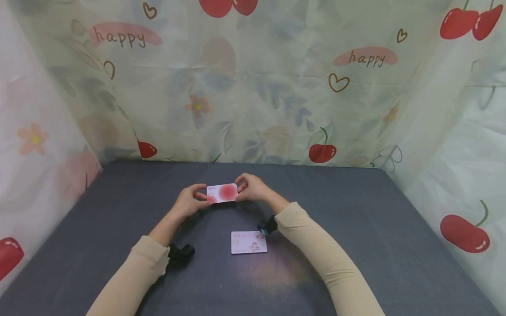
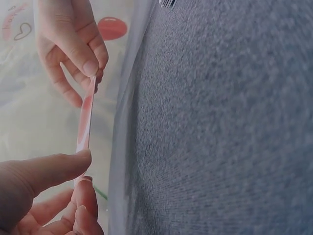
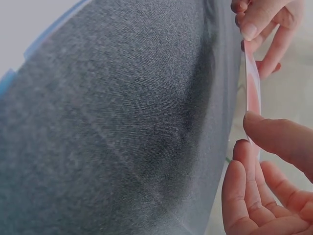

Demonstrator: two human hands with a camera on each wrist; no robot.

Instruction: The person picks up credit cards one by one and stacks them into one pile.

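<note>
A pink-and-white card [image 1: 222, 193] with red circles is held up between both hands above the dark table. My left hand [image 1: 188, 202] pinches its left end between thumb and fingers. At the opposite end, my right hand [image 1: 253, 188] pinches the card the same way. Both wrist views show the card nearly edge-on, the thumbs on one side and the fingertips on the other. Closer to me lies a second card [image 1: 249, 242], pale with "VIP" printed on it, flat on the table, with the right wrist's black camera [image 1: 267, 225] overlapping its upper right corner.
The dark grey table [image 1: 336, 210] reaches back to a hanging cloth [image 1: 269, 83] printed with cherries, hearts and "happy". More of this cloth hangs along the left and right sides. Another black camera [image 1: 182, 254] sits at the left wrist.
</note>
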